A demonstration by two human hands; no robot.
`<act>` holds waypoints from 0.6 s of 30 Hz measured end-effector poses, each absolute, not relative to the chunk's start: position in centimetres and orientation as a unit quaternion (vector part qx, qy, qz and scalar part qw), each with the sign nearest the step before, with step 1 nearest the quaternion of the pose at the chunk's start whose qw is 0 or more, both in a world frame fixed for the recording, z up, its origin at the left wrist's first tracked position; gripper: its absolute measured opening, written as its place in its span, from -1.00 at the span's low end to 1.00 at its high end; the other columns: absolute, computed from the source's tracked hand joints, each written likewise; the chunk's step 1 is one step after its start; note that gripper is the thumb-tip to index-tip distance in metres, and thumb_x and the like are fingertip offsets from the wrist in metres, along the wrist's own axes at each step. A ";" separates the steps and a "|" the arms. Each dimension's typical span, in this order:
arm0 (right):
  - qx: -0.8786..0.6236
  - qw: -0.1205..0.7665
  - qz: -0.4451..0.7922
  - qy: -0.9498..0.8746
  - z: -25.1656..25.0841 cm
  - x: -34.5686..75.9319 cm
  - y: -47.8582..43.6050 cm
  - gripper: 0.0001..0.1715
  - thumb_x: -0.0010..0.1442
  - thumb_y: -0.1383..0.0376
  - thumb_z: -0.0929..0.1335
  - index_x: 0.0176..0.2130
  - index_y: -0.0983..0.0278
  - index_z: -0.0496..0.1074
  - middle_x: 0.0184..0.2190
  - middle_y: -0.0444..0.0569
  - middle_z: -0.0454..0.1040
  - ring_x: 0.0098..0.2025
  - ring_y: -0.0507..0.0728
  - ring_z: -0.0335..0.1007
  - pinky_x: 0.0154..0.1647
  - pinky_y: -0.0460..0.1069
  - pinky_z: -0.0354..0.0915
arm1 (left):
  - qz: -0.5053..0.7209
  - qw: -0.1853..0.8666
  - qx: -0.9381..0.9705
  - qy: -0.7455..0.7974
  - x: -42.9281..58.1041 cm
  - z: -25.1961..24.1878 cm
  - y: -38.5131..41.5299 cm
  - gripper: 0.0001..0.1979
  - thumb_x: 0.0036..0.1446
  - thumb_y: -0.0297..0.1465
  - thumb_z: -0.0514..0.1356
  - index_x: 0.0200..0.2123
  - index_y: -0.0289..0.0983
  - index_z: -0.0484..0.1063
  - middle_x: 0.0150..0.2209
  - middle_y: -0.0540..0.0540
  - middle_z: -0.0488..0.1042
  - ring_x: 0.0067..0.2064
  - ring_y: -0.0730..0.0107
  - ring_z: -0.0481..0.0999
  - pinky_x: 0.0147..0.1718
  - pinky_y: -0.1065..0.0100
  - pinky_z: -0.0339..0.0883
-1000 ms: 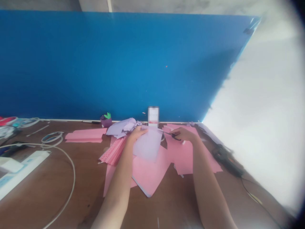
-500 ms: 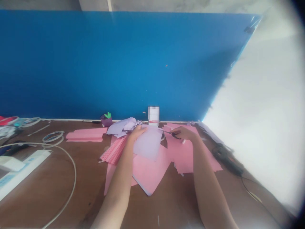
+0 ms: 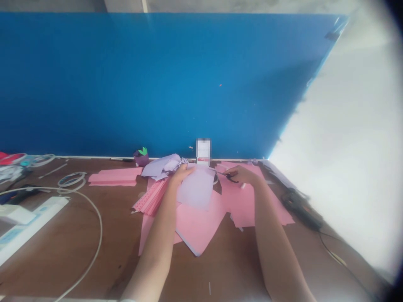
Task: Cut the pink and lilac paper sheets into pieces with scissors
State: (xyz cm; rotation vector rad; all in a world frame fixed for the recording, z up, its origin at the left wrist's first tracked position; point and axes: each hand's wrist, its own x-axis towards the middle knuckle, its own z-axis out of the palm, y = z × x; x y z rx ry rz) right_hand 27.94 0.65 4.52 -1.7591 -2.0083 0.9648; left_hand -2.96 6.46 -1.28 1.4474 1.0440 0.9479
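**Scissors at the edge of a lilac sheet, with little of it cut**

Pinching the far edge of a lilac sheet (image 3: 197, 191) with the left hand (image 3: 181, 173), clamped shut on the paper and tilting it up off the pile. Working scissors (image 3: 228, 176) with the right hand (image 3: 242, 175), closed around the dark handles and aiming the blades left at the sheet's far right edge. Cannot tell whether the blades are parted or met, nor whether they are biting into the paper. Holding the sheet at the far middle of the wooden table (image 3: 220, 268), just in front of the blue board (image 3: 157, 84) and above a spread of pink paper sheets (image 3: 201, 226).

Judging from the litter, a fair amount of cutting done: crumpled lilac scraps (image 3: 162, 165) just left of the left hand, a flat stack of pink strips (image 3: 111, 177) farther left, a pink dotted bundle (image 3: 151, 199) beside the left forearm, and a small purple paper fruit (image 3: 141, 157) with a green leaf at the foot of the board. Judging from the sheet itself, nearly whole, with no cut line to make out, so probably most of this piece left to do.

Elsewhere: a white cable (image 3: 94, 226) looping along the near left, a white power strip (image 3: 28, 218) at the left edge, and a black glue gun (image 3: 299, 207) well off to the right.
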 end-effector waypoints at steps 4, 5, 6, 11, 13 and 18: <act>-0.627 0.135 0.333 -0.691 5.6 27.0 0.0 -0.41 -0.11 0.39 0.34 -0.04 0.07 0.49 -0.25 -0.11 0.53 -0.47 0.01 0.38 -0.69 -0.20 0.30 | 0.393 0.528 0.611 0.440 -2.9 -1.0 6.3 -0.48 -0.08 -0.10 0.28 -0.10 -0.30 0.46 -0.14 -0.23 0.52 -0.22 0.18 0.54 -0.22 0.25 0.40; -0.630 0.131 0.331 -0.690 5.8 26.9 -0.2 -0.42 -0.10 0.38 0.34 -0.04 0.05 0.48 -0.24 -0.12 0.53 -0.47 0.01 0.39 -0.69 -0.20 0.30 | 0.393 0.526 0.612 0.441 -2.9 -0.9 6.2 -0.48 -0.09 -0.10 0.28 -0.11 -0.30 0.46 -0.14 -0.23 0.52 -0.22 0.19 0.54 -0.23 0.25 0.40; -0.633 0.128 0.328 -0.689 6.0 26.7 -0.3 -0.42 -0.10 0.38 0.34 -0.04 0.04 0.48 -0.24 -0.13 0.53 -0.47 0.01 0.39 -0.69 -0.20 0.30 | 0.393 0.526 0.612 0.441 -2.9 -0.9 6.1 -0.48 -0.09 -0.10 0.28 -0.11 -0.31 0.46 -0.15 -0.23 0.52 -0.22 0.19 0.53 -0.23 0.26 0.40; -0.637 0.118 0.323 -0.690 6.3 26.4 -0.4 -0.43 -0.09 0.39 0.34 -0.06 0.02 0.49 -0.21 -0.15 0.52 -0.51 -0.01 0.38 -0.70 -0.19 0.30 | 0.397 0.538 0.604 0.434 -2.7 -0.8 6.0 -0.47 -0.09 -0.11 0.29 -0.09 -0.31 0.45 -0.19 -0.21 0.54 -0.26 0.23 0.54 -0.28 0.30 0.41; -0.634 0.118 0.324 -0.693 6.3 26.4 -0.4 -0.43 -0.09 0.39 0.34 -0.06 0.03 0.49 -0.23 -0.14 0.52 -0.52 -0.01 0.37 -0.71 -0.18 0.30 | 0.396 0.541 0.607 0.428 -2.7 -0.9 6.1 -0.48 -0.09 -0.11 0.29 -0.10 -0.31 0.45 -0.20 -0.20 0.54 -0.27 0.24 0.54 -0.29 0.31 0.41; -0.623 0.125 0.314 -0.705 6.4 26.7 -0.6 -0.44 -0.08 0.40 0.33 -0.06 0.05 0.50 -0.23 -0.14 0.53 -0.52 -0.02 0.37 -0.71 -0.21 0.27 | 0.398 0.535 0.615 0.420 -2.8 -1.1 6.3 -0.48 -0.07 -0.11 0.28 -0.09 -0.31 0.45 -0.16 -0.21 0.53 -0.25 0.22 0.54 -0.29 0.30 0.41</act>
